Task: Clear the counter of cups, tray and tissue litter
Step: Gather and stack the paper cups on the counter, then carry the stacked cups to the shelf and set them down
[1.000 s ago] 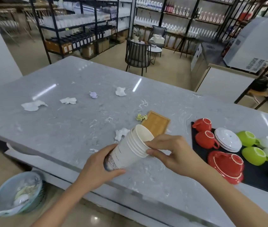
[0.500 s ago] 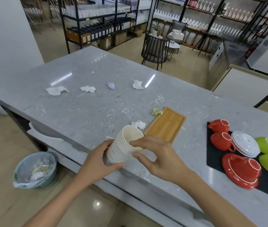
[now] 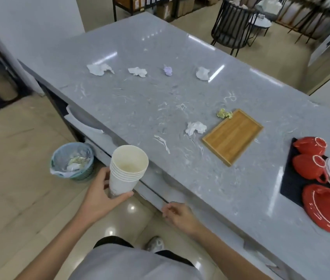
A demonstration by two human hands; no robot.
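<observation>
your right hand [image 3: 177,215] has come off the rim of the stack of nested white paper cups [image 3: 126,170] and now hangs with loosely curled fingers, holding nothing, just off the near edge of the grey marbled stone counter [image 3: 180,93]. your left hand [image 3: 101,196] alone grips the stack round its base, and it has carried the stack clear of the counter, out past the near edge and over the floor. the pale blue lined waste bin [image 3: 72,160] stands on the floor just beside the stack, by the counter's near left corner. that reads as the cups gathered and on their way to the bin, so the cup part of the job looks nearly done.

count what is left. the stack shows about five rims, one inside another. on the counter lie six bits of tissue: a white wad [image 3: 99,69] toward the far left corner, a second white wad [image 3: 138,72], a small lilac ball [image 3: 167,70] and a third white wad [image 3: 203,73] in a row along the far side, then a fourth white wad [image 3: 196,128] and a yellow-green scrap [image 3: 224,114], both touching or just beside the one flat bamboo tray [image 3: 233,136] mid-counter. toward the right edge a dark mat [image 3: 290,178] carries red cups, red saucers and white plates, partly cut off.
</observation>
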